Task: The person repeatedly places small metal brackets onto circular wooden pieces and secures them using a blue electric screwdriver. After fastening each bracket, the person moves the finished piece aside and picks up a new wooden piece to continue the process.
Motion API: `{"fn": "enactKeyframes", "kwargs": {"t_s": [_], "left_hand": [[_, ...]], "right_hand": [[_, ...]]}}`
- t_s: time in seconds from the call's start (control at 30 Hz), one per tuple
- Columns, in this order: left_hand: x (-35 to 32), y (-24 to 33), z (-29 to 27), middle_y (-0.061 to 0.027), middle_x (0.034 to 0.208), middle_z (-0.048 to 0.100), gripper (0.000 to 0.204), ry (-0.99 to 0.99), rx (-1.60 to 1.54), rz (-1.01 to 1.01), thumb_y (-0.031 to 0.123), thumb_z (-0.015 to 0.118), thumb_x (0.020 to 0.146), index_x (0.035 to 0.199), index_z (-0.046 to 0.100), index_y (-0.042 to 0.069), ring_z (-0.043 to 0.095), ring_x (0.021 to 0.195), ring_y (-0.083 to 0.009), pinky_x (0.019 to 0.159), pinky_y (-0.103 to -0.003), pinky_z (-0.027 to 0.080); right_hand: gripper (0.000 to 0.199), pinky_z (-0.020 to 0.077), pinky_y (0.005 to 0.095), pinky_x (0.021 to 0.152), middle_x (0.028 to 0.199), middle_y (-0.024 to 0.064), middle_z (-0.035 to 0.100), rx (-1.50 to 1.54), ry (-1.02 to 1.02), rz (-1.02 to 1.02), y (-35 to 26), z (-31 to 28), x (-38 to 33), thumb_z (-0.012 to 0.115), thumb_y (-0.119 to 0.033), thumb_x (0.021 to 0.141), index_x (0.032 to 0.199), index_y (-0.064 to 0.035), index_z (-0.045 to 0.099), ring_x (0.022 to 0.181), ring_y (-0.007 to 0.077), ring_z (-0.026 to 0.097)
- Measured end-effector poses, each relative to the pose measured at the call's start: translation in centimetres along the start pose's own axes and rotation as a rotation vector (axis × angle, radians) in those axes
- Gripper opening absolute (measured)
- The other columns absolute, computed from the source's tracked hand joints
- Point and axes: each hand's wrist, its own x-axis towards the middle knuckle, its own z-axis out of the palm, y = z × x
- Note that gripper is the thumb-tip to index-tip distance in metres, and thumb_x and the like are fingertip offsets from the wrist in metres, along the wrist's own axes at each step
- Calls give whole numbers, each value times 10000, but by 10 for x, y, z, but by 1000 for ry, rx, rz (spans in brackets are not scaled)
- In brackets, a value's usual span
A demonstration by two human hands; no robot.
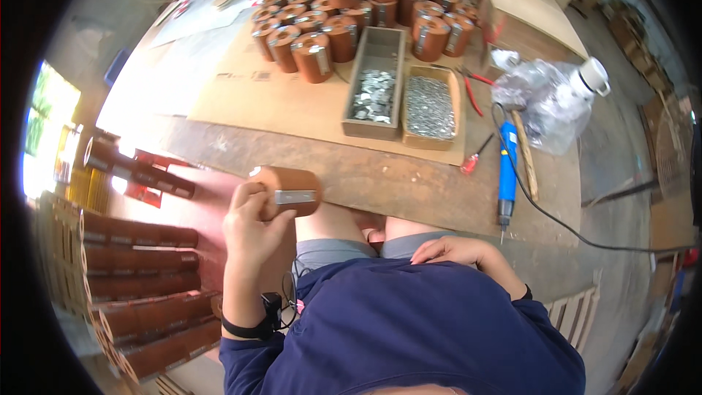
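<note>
Nearest the lens, a dark blue shirt (409, 329) fills the lower frame, with grey shorts showing just above it. Both hands are well apart: the left hand (252, 227) is closed around the end of a brown cylindrical coil (287, 190) with a small metal plate on its side, holding it on its side above the near edge of the wooden counter (409, 183), while the right hand (457, 251) lies loose and empty against the lap, fingers relaxed. On a sheet of cardboard farther back stand many more brown coils (351, 0) in a packed cluster, and just beside them two long wooden trays of small metal parts, a grey tray (375, 84) and a tan tray (430, 106). Right of the trays lie red-handled pliers (472, 91), a small red screwdriver (475, 156), a blue electric screwdriver (506, 168) with its black cord, and a hammer (523, 150). Stacked brown pieces (142, 278) sit at the person's left.
</note>
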Motion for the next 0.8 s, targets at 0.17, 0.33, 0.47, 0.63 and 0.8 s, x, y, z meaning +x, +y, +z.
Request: {"fn": "enactKeyframes", "kwargs": {"t_s": [0.17, 0.33, 0.47, 0.63, 0.8], "left_hand": [[31, 62, 46, -77, 904, 554, 318, -254, -76, 319, 159, 737, 540, 784, 589, 20, 569, 749, -259, 622, -322, 472], [44, 91, 97, -40, 932, 532, 369, -338, -15, 624, 141, 690, 538, 877, 582, 42, 508, 816, -238, 652, -330, 448], [42, 96, 131, -62, 1031, 492, 467, -248, -155, 683, 152, 708, 526, 961, 568, 52, 452, 953, -268, 772, -364, 409], [19, 87, 150, -165, 1245, 301, 731, -182, -266, 453, 121, 764, 551, 1192, 418, 56, 378, 1095, -289, 861, -401, 398], [5, 85, 164, -155, 1270, 293, 968, -307, -687, 40, 126, 803, 553, 1302, 197, 33, 358, 1153, -273, 906, -382, 407]], "right_hand": [[198, 426, 253, 766, 878, 31, 617, 25, 602, 50, -12, -5, -50, 561, -170, 825, 957, -32, 613, 844, 110, 541], [151, 433, 283, 732, 829, 57, 606, -43, 1198, 72, -15, -42, -75, 585, -148, 794, 893, -36, 608, 793, 135, 548], [247, 395, 376, 800, 918, 134, 511, -624, 1525, 262, 5, -64, -72, 627, -127, 717, 948, -62, 571, 896, 289, 483], [437, 367, 412, 830, 1021, 189, 423, -755, 1647, 393, 12, -83, -57, 654, -143, 684, 1081, -74, 485, 946, 355, 425], [439, 370, 412, 813, 997, 181, 454, -1044, 1641, 411, -7, -75, -36, 646, -177, 703, 1098, -76, 483, 930, 348, 429]]}}
